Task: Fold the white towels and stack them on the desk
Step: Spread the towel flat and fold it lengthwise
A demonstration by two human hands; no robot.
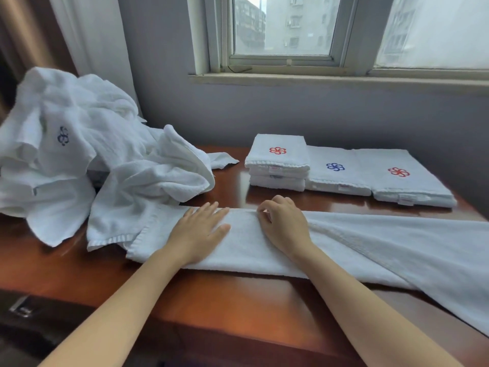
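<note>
Long towel [370, 242] near edge: plain white, ribbed band at left end. Heap of towels [105, 154] on left: white, one w/ dark blue flower logo. Far right, folded, all white: stack [277, 161] w/ red flower logo, middle towel [336, 178] blue logo, right towel [412, 184] red. Desk [211, 287] glossy red-brown wood. Wall [344, 115] grey.

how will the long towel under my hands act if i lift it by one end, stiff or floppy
Likely floppy: the long towel drapes over the edge of the desk at the right, and the unfolded pile slumps in soft creases. Lifted by one end, it would probably sag and unfold. On the glossy wood it may slide easily when pushed.
</note>
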